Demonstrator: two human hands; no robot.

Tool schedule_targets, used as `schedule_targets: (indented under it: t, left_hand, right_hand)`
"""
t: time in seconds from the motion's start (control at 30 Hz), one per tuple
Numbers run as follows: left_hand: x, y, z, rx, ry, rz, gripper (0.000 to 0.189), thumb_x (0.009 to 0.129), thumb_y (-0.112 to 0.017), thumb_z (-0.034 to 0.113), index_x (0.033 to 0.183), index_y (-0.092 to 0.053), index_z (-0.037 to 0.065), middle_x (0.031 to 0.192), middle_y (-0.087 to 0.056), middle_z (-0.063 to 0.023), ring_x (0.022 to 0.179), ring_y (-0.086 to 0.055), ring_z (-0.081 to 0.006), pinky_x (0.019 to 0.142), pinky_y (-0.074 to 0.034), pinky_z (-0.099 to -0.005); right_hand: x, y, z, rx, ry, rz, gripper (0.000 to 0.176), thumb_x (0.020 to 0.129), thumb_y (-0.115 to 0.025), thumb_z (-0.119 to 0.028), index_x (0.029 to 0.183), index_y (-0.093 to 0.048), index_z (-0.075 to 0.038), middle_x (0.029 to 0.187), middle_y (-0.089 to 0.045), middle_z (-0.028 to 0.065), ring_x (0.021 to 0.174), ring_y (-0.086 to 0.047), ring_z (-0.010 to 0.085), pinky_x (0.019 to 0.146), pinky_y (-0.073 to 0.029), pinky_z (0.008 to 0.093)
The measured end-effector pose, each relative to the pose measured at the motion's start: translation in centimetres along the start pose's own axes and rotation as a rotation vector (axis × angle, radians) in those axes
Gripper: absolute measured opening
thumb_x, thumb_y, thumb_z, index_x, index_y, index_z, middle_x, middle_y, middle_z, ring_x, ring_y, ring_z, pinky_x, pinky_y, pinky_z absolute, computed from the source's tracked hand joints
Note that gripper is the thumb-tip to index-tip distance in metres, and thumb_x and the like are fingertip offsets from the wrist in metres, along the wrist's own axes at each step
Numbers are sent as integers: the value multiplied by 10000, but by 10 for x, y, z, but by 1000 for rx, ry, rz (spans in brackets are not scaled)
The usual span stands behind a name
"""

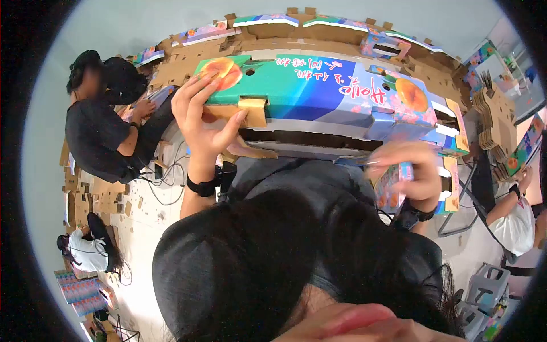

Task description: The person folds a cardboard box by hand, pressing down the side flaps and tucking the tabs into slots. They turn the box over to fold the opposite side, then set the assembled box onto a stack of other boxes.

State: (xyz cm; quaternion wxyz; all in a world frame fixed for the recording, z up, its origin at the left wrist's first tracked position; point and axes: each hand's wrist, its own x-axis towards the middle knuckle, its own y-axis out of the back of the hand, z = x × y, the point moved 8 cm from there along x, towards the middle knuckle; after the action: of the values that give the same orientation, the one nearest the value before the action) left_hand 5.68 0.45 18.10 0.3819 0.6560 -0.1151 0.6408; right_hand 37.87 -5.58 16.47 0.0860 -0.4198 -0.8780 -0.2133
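A printed cardboard box (325,94) in green, blue and pink, with peach pictures, lies sideways in front of my chest. Its near side has a long dark opening. My left hand (205,119) grips its left end, fingers spread over the printed face and thumb by a bare brown cardboard tab (252,112). Below the right end, close to a folded-out blue flap, is my right hand (413,171). Its fingers are curled and smeared by motion, so whether they touch or hold anything cannot be told.
Flattened cardboard and printed box pieces (265,21) line the far side. A co-worker in black (97,131) sits at left, another in white (88,251) lower left, and one (513,228) at right beside stacked cardboard (496,114). Cables (165,188) trail across the floor. Grey stools (488,285) stand lower right.
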Motion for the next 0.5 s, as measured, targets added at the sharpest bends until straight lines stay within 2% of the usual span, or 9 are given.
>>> schedule_targets:
  t: [0.07, 0.13, 0.17, 0.27, 0.3, 0.4, 0.43, 0.5]
  left_hand:
    - [-4, 3, 1, -10, 5, 32, 586, 658, -829, 367, 1135, -656, 74, 1188, -624, -89, 1187, -521, -315, 1031, -347, -437]
    - [-8, 5, -1, -10, 14, 48, 590, 658, -829, 376, 1133, -655, 72, 1193, -622, -90, 1193, -518, -314, 1033, -344, -436]
    - [-9, 6, -1, -9, 13, 52, 583, 666, -824, 399, 1118, -656, 71, 1193, -622, -89, 1193, -516, -315, 1034, -344, -434]
    - [-11, 6, -1, -6, 6, 69, 570, 677, -818, 421, 1099, -658, 74, 1189, -623, -87, 1192, -517, -310, 1030, -347, -433]
    - [-11, 5, 1, -6, -12, 85, 568, 684, -813, 436, 1094, -655, 74, 1180, -625, -86, 1179, -519, -313, 1024, -352, -438]
    - [-10, 5, 4, -29, -44, 99, 579, 682, -816, 439, 1105, -651, 80, 1172, -627, -83, 1166, -521, -320, 1018, -358, -442]
    - [-11, 6, 3, -29, -39, 104, 579, 688, -808, 454, 1104, -651, 82, 1170, -627, -83, 1164, -520, -321, 1016, -359, -443]
    - [-14, 7, 1, -27, -28, 110, 581, 700, -792, 483, 1101, -651, 86, 1166, -627, -84, 1160, -518, -323, 1013, -361, -446]
  right_hand:
    - [-20, 35, -38, -308, 279, 497, 265, 751, -746, -195, 915, -701, 8, 908, -698, 152, 877, -645, 284, 808, -488, 376]
    - [-35, 52, -63, -745, 401, 793, 265, 714, -747, -198, 876, -686, 3, 894, -685, 130, 834, -619, 271, 785, -476, 365]
    - [-38, 49, -73, -1024, 336, 853, 285, 670, -752, -199, 862, -681, -1, 876, -671, 125, 864, -612, 278, 802, -463, 368]
    - [-30, 40, -88, -1238, 322, 782, 314, 647, -763, -221, 866, -687, -9, 892, -668, 129, 886, -612, 292, 824, -455, 384]
    - [-22, 41, -88, -1203, 288, 760, 372, 616, -794, -282, 872, -694, -31, 934, -667, 121, 904, -610, 300, 829, -451, 394]
    - [-4, 45, -80, -1148, 198, 615, 432, 579, -823, -348, 868, -699, -52, 977, -662, 116, 950, -605, 296, 844, -451, 394]
    - [0, 49, -76, -1140, 193, 559, 508, 557, -851, -377, 906, -683, -49, 1069, -631, 129, 1002, -594, 306, 855, -459, 398]
    - [15, 47, -68, -1050, 118, 503, 552, 554, -866, -374, 944, -664, -40, 1122, -601, 139, 1022, -589, 316, 848, -470, 391]
